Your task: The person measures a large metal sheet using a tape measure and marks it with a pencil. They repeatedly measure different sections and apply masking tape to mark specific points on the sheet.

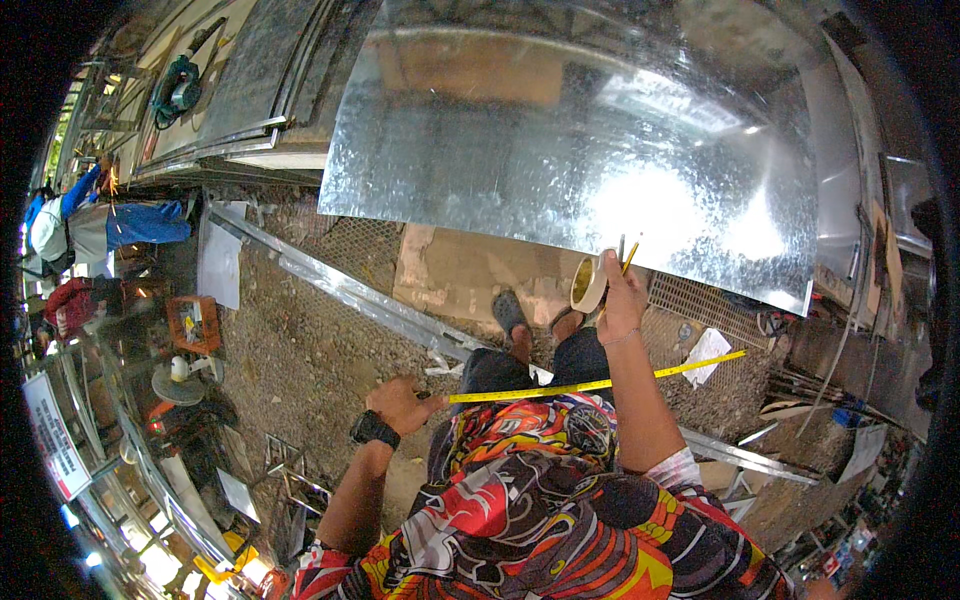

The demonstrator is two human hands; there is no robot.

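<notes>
My left hand (403, 404), with a dark watch on its wrist, is closed on one end of a yellow tape measure (530, 392). Its blade stretches to the right across my lap, passes under my right forearm and ends free in the air. Whether the case is inside my left hand cannot be seen. In my right hand (625, 297) are a roll of tape (592, 290), a yellow pencil (631, 256) and a thin grey pointed stick (621, 245). That hand is by the near edge of a large shiny metal sheet (480, 170).
Long metal channels (350, 290) lie on the gravel floor at left. A green power tool (178, 92) rests on a bench at upper left. An orange crate (194, 324) stands on the floor. A person in blue trousers (148, 222) works among sparks at far left.
</notes>
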